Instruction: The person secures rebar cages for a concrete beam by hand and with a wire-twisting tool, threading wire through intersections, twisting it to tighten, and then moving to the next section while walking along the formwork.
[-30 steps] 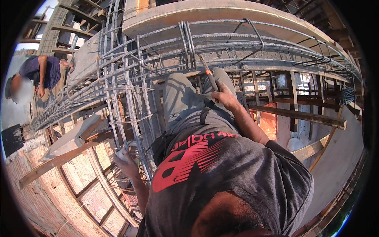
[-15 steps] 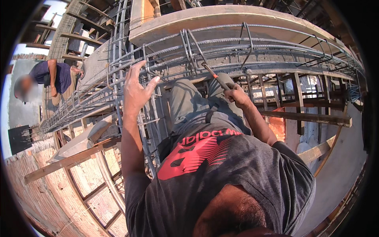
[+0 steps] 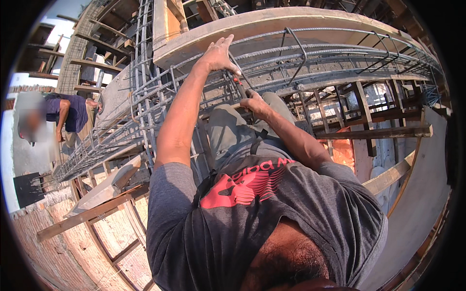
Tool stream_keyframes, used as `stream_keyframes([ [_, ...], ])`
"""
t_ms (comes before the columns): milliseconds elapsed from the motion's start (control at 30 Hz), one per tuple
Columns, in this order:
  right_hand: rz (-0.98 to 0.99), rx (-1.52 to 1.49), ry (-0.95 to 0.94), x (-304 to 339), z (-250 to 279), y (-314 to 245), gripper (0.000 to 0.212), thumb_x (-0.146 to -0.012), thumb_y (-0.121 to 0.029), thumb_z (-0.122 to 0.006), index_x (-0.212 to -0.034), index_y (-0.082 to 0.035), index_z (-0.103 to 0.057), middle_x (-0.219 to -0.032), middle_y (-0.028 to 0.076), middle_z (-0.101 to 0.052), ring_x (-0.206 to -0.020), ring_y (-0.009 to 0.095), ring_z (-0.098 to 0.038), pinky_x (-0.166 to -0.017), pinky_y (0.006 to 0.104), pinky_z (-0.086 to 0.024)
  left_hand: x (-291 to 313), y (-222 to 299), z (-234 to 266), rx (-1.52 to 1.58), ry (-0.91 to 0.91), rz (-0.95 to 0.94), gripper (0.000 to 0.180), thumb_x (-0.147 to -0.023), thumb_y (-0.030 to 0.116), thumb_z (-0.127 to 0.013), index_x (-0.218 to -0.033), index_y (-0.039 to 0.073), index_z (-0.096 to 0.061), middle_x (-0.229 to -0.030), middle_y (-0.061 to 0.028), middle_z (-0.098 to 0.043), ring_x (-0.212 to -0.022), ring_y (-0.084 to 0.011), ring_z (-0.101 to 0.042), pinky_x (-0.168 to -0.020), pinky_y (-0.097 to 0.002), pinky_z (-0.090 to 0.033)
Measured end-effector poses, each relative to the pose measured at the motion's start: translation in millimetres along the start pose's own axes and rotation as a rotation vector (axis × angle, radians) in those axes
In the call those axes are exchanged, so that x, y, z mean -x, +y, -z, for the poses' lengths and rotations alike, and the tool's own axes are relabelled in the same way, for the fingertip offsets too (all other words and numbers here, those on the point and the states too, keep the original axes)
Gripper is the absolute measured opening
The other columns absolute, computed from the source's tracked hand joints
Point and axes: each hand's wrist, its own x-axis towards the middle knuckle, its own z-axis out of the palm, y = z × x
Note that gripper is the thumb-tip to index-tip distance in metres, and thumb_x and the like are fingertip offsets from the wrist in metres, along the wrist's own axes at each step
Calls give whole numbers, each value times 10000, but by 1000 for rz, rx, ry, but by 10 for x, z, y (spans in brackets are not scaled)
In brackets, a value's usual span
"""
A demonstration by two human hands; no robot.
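My left hand (image 3: pixel 218 56) reaches over the upper bars of a long rebar cage (image 3: pixel 330 53), with fingers stretched and thumb spread. It covers part of the wire-like steel stirrups there; whether it touches them I cannot tell. Just below the thumb is a slim hand tool (image 3: pixel 240 87) with a dark handle and an orange-red band. My right hand (image 3: pixel 256 105) is closed round its handle end, above my knees. The tool's tip is hidden at the cage beside my left hand. A bent stirrup (image 3: pixel 302 53) stands on the cage to the right.
A timber form board (image 3: pixel 272 22) runs behind the cage. Vertical bars (image 3: pixel 141 63) cross it at left. Another person (image 3: pixel 73 114) bends over the cage at far left. Wooden props (image 3: pixel 364 111) and a beam (image 3: pixel 383 132) stand at right; a plank (image 3: pixel 82 218) crosses lower left.
My left hand has moved up and right onto the cage's upper bars. My right hand has brought the tool left and slightly up, close to the left hand. The view has shifted slightly.
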Motion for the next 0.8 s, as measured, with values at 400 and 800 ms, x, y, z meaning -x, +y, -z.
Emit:
stream_keyframes([
  [400,-38,-339,140,-281,-294,143,414,-772,-124,-625,-1162,-47,-509,-721,17,-490,-527,103,-416,-410,282,-318,528,-257,-295,-22,260,85,1311,-568,772,-769,-1500,-21,-297,-1509,-249,-357,-1447,-368,-288,-1199,-541,-134],
  [800,-69,-143,158,-407,-239,-64,306,-765,-124,-678,-1007,19,-556,-728,47,-537,-551,134,-490,-447,308,-366,545,-192,-264,2,637,-82,675,-860,400,-652,-1361,-21,-488,-1372,-234,-510,-1300,-397,-445,-1119,-490,-305],
])
